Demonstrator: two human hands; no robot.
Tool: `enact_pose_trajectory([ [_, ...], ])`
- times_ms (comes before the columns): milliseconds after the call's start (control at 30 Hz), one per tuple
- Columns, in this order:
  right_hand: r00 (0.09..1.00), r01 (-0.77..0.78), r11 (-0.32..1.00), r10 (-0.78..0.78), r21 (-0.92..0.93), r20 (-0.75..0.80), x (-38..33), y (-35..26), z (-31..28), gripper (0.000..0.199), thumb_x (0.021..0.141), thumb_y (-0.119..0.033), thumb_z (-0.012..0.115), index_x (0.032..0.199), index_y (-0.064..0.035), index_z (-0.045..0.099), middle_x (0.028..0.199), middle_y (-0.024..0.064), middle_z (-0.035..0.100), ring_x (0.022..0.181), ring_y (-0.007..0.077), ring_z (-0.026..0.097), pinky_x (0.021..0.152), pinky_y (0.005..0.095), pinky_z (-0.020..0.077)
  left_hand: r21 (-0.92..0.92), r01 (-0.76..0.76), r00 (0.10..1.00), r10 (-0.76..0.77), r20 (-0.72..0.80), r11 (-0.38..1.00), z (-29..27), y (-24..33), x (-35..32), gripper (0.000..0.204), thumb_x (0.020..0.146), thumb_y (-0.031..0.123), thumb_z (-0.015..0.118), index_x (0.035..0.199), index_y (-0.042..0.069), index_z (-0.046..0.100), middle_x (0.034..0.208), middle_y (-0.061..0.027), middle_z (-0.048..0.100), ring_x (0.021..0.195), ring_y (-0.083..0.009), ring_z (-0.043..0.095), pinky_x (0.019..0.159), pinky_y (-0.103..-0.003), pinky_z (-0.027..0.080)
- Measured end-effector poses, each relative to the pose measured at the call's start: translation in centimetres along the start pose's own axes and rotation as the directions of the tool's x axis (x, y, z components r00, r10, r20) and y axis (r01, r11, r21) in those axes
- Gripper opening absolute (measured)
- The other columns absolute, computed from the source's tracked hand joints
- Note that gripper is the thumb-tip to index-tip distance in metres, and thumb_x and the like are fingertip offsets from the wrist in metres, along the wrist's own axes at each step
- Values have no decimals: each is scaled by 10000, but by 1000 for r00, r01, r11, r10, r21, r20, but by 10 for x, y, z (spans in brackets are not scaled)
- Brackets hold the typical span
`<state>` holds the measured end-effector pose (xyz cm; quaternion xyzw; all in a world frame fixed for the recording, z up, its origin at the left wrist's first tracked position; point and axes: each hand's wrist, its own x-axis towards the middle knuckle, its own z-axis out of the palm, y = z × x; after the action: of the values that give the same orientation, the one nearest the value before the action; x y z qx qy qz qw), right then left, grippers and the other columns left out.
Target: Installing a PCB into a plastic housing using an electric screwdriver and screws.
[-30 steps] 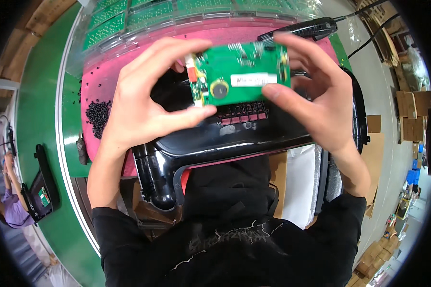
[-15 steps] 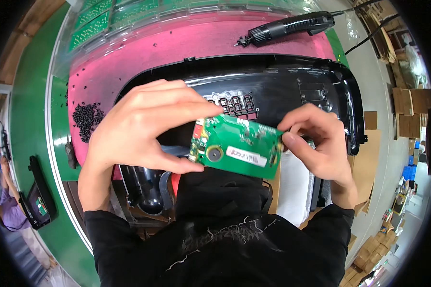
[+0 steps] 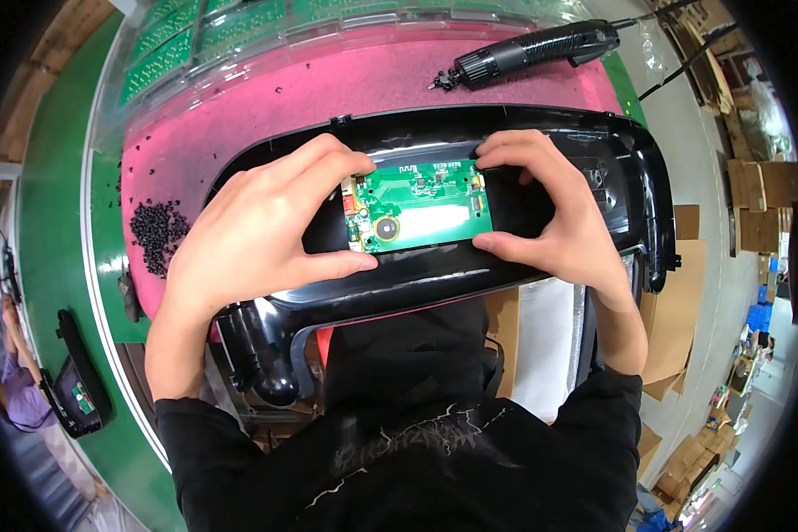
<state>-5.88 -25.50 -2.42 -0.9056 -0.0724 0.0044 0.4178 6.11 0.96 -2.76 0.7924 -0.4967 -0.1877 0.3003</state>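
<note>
A small green circuit board [image 3: 417, 204] lies inside the recess of a large glossy black plastic housing [image 3: 434, 275] that rests on a pink mat. My left hand [image 3: 257, 230] grips the board's left edge between thumb and fingers. My right hand [image 3: 550, 208] pinches the right edge the same way. The board sits flat, face up, with a round brass-coloured part and a white label showing.
A black electric screwdriver [image 3: 532, 49] lies at the back right of the pink mat [image 3: 266, 97]. A heap of small black screws [image 3: 155, 235] sits at the left. Green circuit boards in a clear tray [image 3: 177, 40] line the far edge. Cardboard boxes [image 3: 758, 204] stand at the right.
Both hands carried the green board from in front of my chest up into the black housing's recess, and it now lies level inside it.
</note>
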Motion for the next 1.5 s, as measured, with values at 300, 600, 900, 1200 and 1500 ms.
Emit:
enact_pose_trajectory([
  [300,1000,5,998,-5,-66,0,2,2,4,537,631,-103,804,1111,-38,572,1167,131,549,1076,331,518,931,390,435,88,61,997,-64,32,994,1,2,6,668,588,253,844,1150,67,535,1137,-89,529,966,-334,598,761,-395,507],
  [600,1000,19,995,-17,-94,18,3,4,8,548,636,-103,805,1124,-38,564,1185,122,534,1077,321,506,934,379,428,109,74,996,-79,42,991,2,0,5,655,595,259,835,1144,70,532,1119,-85,527,950,-335,595,749,-388,505],
  [900,990,119,988,-126,-98,-67,-3,18,6,541,663,-132,811,1126,-25,551,1192,147,520,1152,330,478,970,398,419,148,5,1000,-9,23,989,0,8,16,667,645,324,807,1177,41,521,1141,-126,523,963,-341,596,715,-405,508],
  [1200,838,450,880,-475,-152,-269,-25,44,23,545,585,-251,815,995,19,579,1031,145,534,966,313,482,838,380,438,195,-16,998,27,-52,981,27,42,-8,642,636,162,768,1194,10,487,1116,-126,459,937,-264,472,756,-315,385],
  [1500,869,396,901,-431,-178,-243,-31,42,21,612,566,-261,809,1045,50,588,1017,145,527,978,293,476,861,371,445,255,37,998,-51,46,966,15,74,1,567,766,192,778,1240,24,515,1178,-183,501,1101,-356,514,914,-414,448],
])
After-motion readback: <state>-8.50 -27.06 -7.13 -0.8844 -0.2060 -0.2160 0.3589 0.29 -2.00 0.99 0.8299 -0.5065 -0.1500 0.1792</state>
